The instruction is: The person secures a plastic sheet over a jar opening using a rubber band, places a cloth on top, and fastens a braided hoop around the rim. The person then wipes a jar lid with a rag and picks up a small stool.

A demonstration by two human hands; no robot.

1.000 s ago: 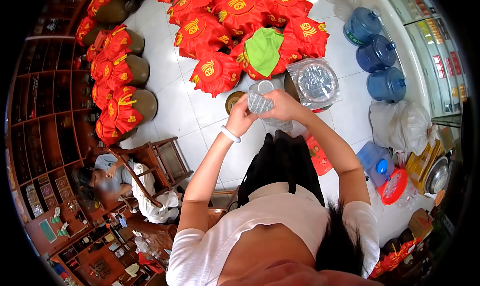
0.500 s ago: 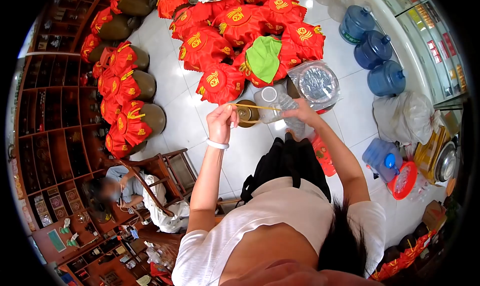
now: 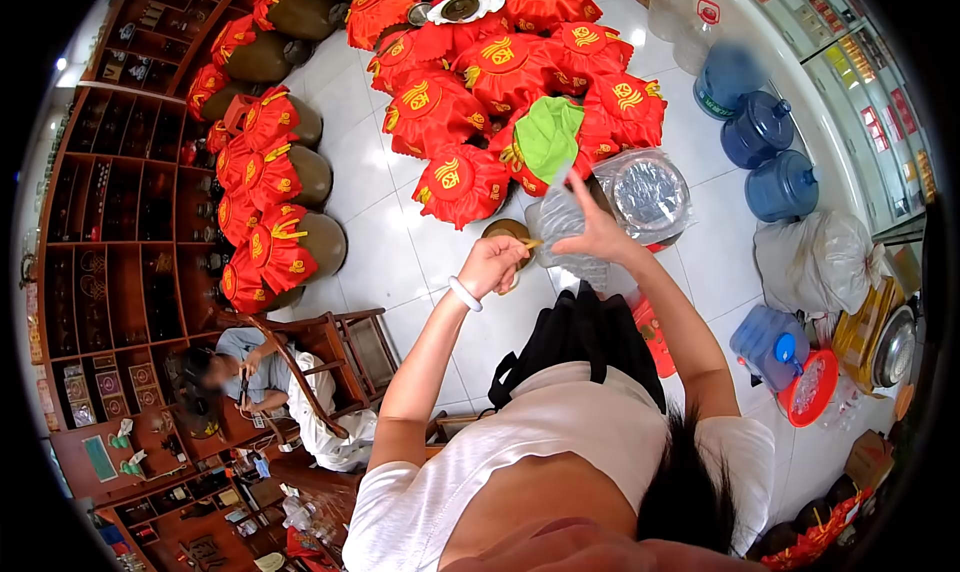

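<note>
My left hand (image 3: 492, 265), wearing a white bangle on the wrist, is closed with its fingertips pinching a thin yellow band (image 3: 534, 243). Just right of it, my right hand (image 3: 603, 234) has its thumb and fingers around a crinkled sheet of clear plastic (image 3: 562, 215). The plastic covers most of the clear jug behind it. A brown pot (image 3: 508, 229) stands on the floor beyond my left hand, partly hidden by it. Past my right hand is a round item wrapped in clear plastic (image 3: 645, 194).
Jars with red cloth covers (image 3: 450, 182) stand ahead, a green cloth (image 3: 548, 137) on one. More line the left shelves (image 3: 105, 272). Blue water bottles (image 3: 780, 185), a white sack (image 3: 815, 257) and a red basin (image 3: 808, 387) stand right. A person (image 3: 255, 372) sits left.
The yellow band was stretched between my hands and now shows only as a short piece at my left fingertips. My left hand moved right and down; my right hand's fingers now point upward over the plastic.
</note>
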